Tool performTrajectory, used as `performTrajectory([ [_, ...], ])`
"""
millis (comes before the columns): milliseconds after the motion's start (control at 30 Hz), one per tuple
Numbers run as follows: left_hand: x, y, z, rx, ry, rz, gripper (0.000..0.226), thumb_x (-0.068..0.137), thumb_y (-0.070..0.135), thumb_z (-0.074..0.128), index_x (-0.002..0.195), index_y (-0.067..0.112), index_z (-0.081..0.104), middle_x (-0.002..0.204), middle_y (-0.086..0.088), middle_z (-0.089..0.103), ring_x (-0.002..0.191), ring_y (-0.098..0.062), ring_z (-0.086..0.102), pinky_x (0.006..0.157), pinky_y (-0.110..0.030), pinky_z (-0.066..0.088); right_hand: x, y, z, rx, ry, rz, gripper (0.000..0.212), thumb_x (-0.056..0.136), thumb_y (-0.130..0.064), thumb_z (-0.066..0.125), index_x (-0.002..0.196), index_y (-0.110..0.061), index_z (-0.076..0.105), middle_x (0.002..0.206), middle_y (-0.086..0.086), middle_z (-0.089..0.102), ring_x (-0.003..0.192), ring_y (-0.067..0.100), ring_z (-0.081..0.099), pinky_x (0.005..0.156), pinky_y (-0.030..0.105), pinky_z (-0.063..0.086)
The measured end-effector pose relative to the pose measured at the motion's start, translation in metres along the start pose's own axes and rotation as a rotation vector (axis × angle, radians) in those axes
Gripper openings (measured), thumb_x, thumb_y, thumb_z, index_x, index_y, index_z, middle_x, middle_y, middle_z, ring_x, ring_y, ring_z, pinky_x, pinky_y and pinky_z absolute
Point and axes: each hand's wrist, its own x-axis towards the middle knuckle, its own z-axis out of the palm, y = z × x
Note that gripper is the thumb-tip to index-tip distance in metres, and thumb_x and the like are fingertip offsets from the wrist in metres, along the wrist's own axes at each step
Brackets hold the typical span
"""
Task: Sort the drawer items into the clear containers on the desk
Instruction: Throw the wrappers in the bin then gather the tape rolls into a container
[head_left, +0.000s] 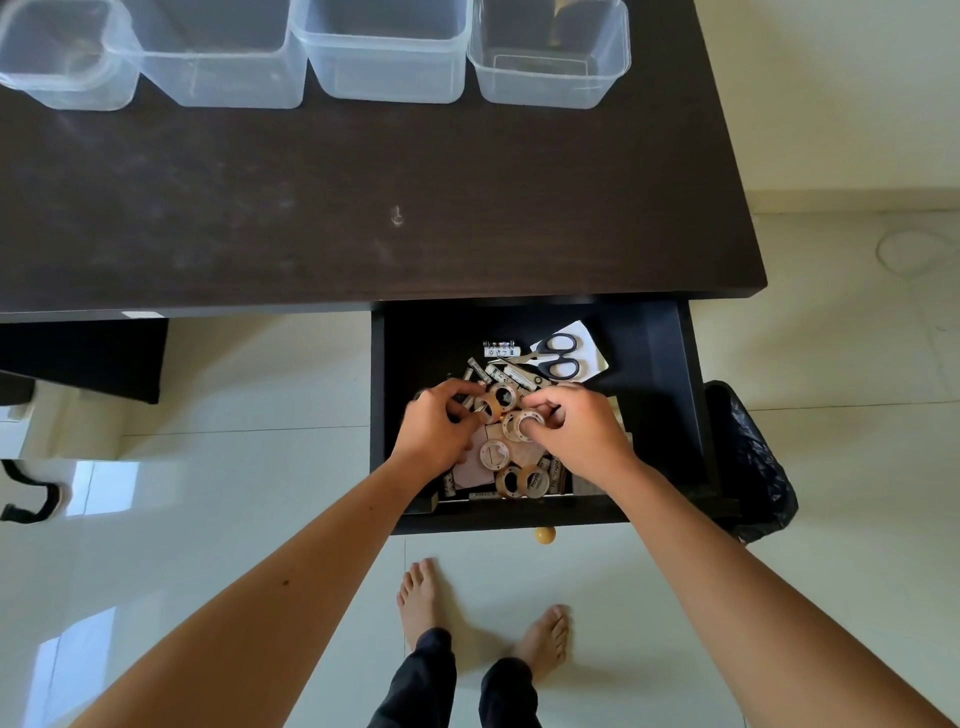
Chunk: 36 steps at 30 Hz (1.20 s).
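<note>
The big dark brown wooden bench (363, 197) fills the top of the view. Four clear plastic containers (387, 49) stand in a row along its far edge. Under its near edge, the black open drawer (654, 364) sticks out, with a small round yellow knob (545, 534) on its front. A heap of small things lies inside: brown tape rolls (511, 480), white stick-shaped things, and black-handled scissors (558, 356) on white paper at the back. Both hands are down in the heap. The left hand (434, 434) has its fingers curled around a tape roll (491, 408), or so it looks. The right hand (576, 431) pinches another tape roll (522, 425), one finger poking into its hole.
</note>
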Motion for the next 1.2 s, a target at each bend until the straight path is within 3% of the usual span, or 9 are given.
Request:
performTrajectory([
  [167, -0.001, 0.0, 0.0, -0.075, 0.022, -0.05, 0.028, 0.089, 0.019, 0.08, 0.113, 0.02, 0.066, 0.088, -0.008, 0.07, 0.06, -0.018, 0.07, 0.052, -0.033, 0.062, 0.003, 0.007, 0.003, -0.043, -0.005, -0.011, 0.021, 0.085, -0.016, 0.083, 0.105, -0.024, 0.083, 0.101, -0.007, 0.066, 0.086, 0.009, 0.065, 0.074, 0.026, 0.056],
  [267, -0.003, 0.0, -0.002, -0.104, 0.012, -0.054, 0.027, 0.088, 0.019, 0.081, 0.11, 0.019, 0.066, 0.09, -0.01, 0.072, 0.064, -0.022, 0.073, 0.056, -0.038, 0.065, 0.002, 0.007, 0.003, -0.055, -0.026, -0.012, 0.016, 0.084, -0.017, 0.084, 0.098, -0.025, 0.082, 0.098, -0.01, 0.063, 0.086, 0.008, 0.062, 0.072, 0.024, 0.052],
  [433, -0.006, 0.002, -0.005, -0.137, 0.006, -0.043, 0.03, 0.081, 0.021, 0.087, 0.104, 0.016, 0.068, 0.095, -0.008, 0.07, 0.076, -0.028, 0.074, 0.06, -0.042, 0.065, -0.002, 0.003, -0.006, 0.06, -0.032, 0.072, 0.014, 0.082, -0.018, 0.082, 0.089, -0.027, 0.074, 0.098, -0.011, 0.078, 0.087, 0.004, 0.072, 0.073, 0.027, 0.062],
  [533, -0.006, 0.001, -0.006, -0.12, -0.008, -0.039, 0.03, 0.081, 0.023, 0.087, 0.103, 0.016, 0.067, 0.091, -0.006, 0.074, 0.069, -0.029, 0.075, 0.062, -0.042, 0.065, 0.0, 0.001, -0.012, 0.128, -0.043, 0.103, 0.015, 0.084, -0.014, 0.081, 0.094, -0.024, 0.076, 0.09, -0.009, 0.077, 0.082, 0.007, 0.072, 0.071, 0.024, 0.06],
  [700, -0.006, 0.0, -0.006, -0.138, -0.009, 0.021, 0.023, 0.084, 0.017, 0.084, 0.101, 0.015, 0.068, 0.093, -0.004, 0.077, 0.068, -0.018, 0.075, 0.064, -0.035, 0.065, 0.008, 0.0, -0.016, 0.187, -0.099, 0.074, 0.032, 0.092, -0.011, 0.076, 0.119, -0.027, 0.079, 0.104, -0.011, 0.077, 0.094, 0.007, 0.074, 0.082, 0.027, 0.063],
  [933, -0.006, -0.001, -0.006, -0.205, 0.058, 0.08, 0.024, 0.09, 0.015, 0.079, 0.113, 0.016, 0.075, 0.096, -0.003, 0.076, 0.072, -0.021, 0.075, 0.065, -0.038, 0.066, 0.02, -0.016, -0.008, 0.158, -0.083, 0.079, 0.029, 0.094, -0.012, 0.072, 0.119, -0.024, 0.077, 0.102, -0.013, 0.073, 0.089, 0.005, 0.07, 0.081, 0.025, 0.06],
  [1033, -0.007, 0.0, -0.005, -0.192, 0.081, 0.102, 0.021, 0.089, 0.017, 0.079, 0.11, 0.017, 0.076, 0.089, 0.001, 0.076, 0.07, -0.019, 0.075, 0.067, -0.034, 0.065, 0.024, -0.017, 0.0, 0.058, -0.053, 0.062, 0.037, 0.092, -0.014, 0.073, 0.128, -0.023, 0.075, 0.11, -0.006, 0.076, 0.094, 0.008, 0.068, 0.086, 0.027, 0.057],
  [1133, -0.007, -0.003, -0.004, -0.162, 0.086, 0.1, 0.022, 0.089, 0.024, 0.079, 0.109, 0.018, 0.075, 0.089, 0.002, 0.075, 0.072, -0.018, 0.074, 0.069, -0.031, 0.064, 0.027, -0.02, 0.006, -0.067, -0.016, 0.028, 0.033, 0.092, -0.012, 0.073, 0.124, -0.017, 0.078, 0.114, 0.002, 0.074, 0.095, 0.01, 0.063, 0.082, 0.023, 0.048],
  [1200, -0.006, -0.004, -0.004, -0.174, 0.078, 0.084, 0.02, 0.089, 0.027, 0.079, 0.108, 0.019, 0.074, 0.091, 0.003, 0.075, 0.075, -0.017, 0.074, 0.071, -0.031, 0.065, 0.029, -0.022, 0.007, -0.106, -0.005, 0.028, 0.031, 0.091, -0.012, 0.075, 0.121, -0.017, 0.079, 0.112, 0.004, 0.07, 0.092, 0.014, 0.063, 0.08, 0.026, 0.05],
])
